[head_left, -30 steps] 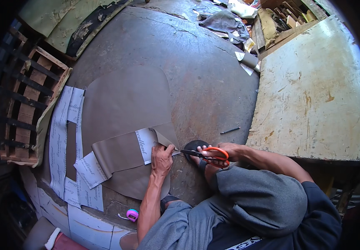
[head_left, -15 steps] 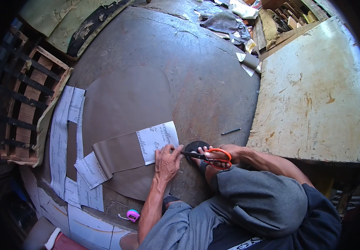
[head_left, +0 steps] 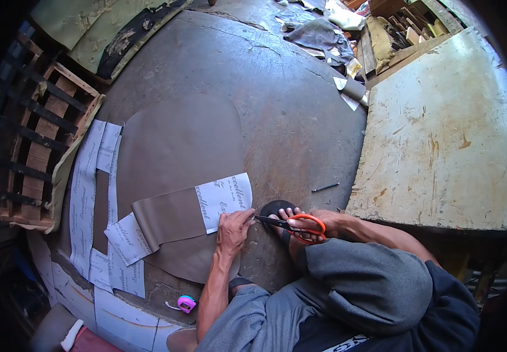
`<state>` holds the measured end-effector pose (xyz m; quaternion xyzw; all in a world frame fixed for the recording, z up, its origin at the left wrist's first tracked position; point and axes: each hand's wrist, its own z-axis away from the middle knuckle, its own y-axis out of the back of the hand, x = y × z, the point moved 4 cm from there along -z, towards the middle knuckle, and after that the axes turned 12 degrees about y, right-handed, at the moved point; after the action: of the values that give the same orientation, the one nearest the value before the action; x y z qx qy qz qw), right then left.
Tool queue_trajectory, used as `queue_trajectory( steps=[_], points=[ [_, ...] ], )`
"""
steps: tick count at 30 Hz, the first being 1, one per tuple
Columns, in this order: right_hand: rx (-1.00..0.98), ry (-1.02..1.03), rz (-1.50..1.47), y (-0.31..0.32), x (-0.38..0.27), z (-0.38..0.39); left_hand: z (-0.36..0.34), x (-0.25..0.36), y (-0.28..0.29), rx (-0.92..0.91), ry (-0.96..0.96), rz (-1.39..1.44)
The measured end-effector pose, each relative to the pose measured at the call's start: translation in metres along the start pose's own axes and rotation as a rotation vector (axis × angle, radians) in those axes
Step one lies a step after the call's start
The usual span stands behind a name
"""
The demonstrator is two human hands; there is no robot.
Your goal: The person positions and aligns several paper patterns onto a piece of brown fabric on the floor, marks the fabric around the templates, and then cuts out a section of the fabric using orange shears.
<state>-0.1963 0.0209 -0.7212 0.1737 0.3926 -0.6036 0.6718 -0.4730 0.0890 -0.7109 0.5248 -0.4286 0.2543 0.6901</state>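
A brown strip of synthetic leather (head_left: 171, 217) with printed white backing lies partly folded on a large rounded brown piece (head_left: 177, 141). My left hand (head_left: 233, 232) pinches the strip's right edge near its lower corner, where the white backing (head_left: 224, 199) faces up. My right hand (head_left: 311, 224) holds scissors (head_left: 272, 220) with orange handles and dark blades. The blades point left, their tips close to my left fingertips. Whether the tips touch the strip is too small to tell. Beneath my right hand shows my foot in a black sandal (head_left: 276, 207).
White-backed offcut strips (head_left: 83, 199) lie at the left beside a slatted wooden frame (head_left: 48, 135). A pink tape measure (head_left: 186, 303) is near my left forearm. A dark pen-like stick (head_left: 325, 188) lies right of my hands, before a worn pale board (head_left: 435, 135). Scraps (head_left: 324, 38) are piled far back.
The scissors have turned a little in my right hand, with their orange loops now lower. My left hand has shifted slightly, still at the strip's edge.
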Motion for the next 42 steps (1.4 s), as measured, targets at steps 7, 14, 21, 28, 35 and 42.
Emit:
queue_trajectory(
  steps=[7, 14, 21, 28, 35, 42],
  points=[
    [-0.107, -0.372, 0.485, -0.047, -0.120, 0.023, 0.001, -0.006, 0.003, 0.029, 0.006, -0.006],
    [-0.030, -0.346, 0.255, -0.055, -0.100, 0.016, 0.007, -0.001, -0.001, 0.126, -0.111, -0.168],
    [-0.123, -0.436, -0.026, -0.063, -0.113, 0.022, 0.026, 0.004, -0.015, 0.265, -0.140, -0.289],
    [-0.002, -0.455, -0.227, -0.065, -0.092, 0.011, 0.031, 0.009, -0.016, 0.351, -0.108, -0.276],
    [-0.264, -0.493, -0.221, -0.056, -0.089, 0.009, 0.034, 0.004, -0.014, 0.320, -0.153, -0.269],
    [-0.335, -0.467, -0.341, -0.042, -0.043, 0.000, 0.040, -0.003, -0.013, 0.328, -0.171, -0.263]
  ],
)
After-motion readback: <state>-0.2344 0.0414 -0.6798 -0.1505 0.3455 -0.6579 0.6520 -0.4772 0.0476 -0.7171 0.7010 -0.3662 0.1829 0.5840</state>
